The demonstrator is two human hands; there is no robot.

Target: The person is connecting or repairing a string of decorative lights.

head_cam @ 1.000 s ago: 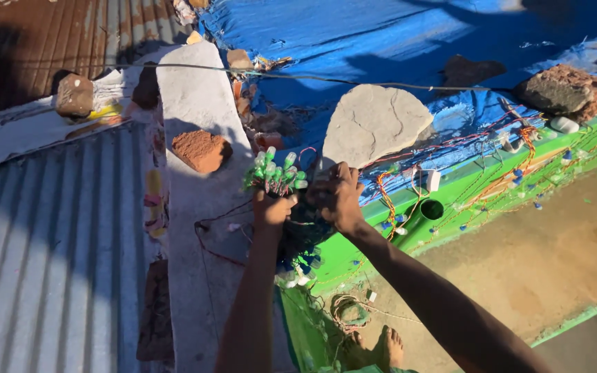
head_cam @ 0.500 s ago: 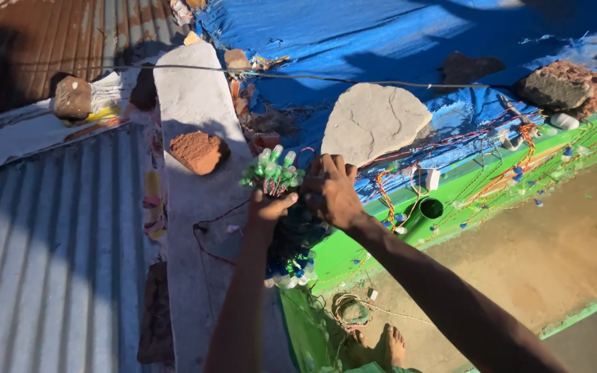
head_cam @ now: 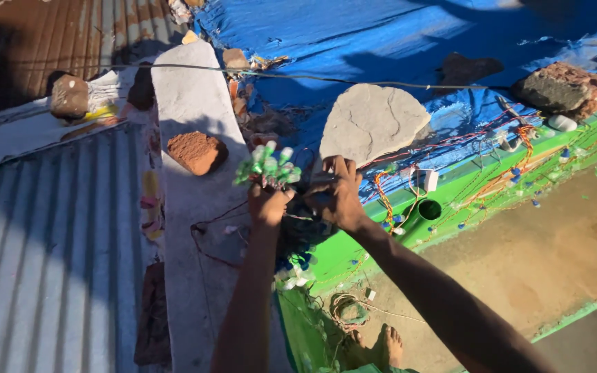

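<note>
Clutching green bulb cluster, left hand; right hand alongside.

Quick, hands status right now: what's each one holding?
Left hand: closed around a bunch of small green and white bulbs.
Right hand: fingers curled on the dark tangle of wires; exact grip cannot be told.

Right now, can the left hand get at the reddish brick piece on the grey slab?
Probably yes. The left hand holds a bunch of small green bulbs, but the brick piece lies close on its left on the slab, with nothing between them.
</note>
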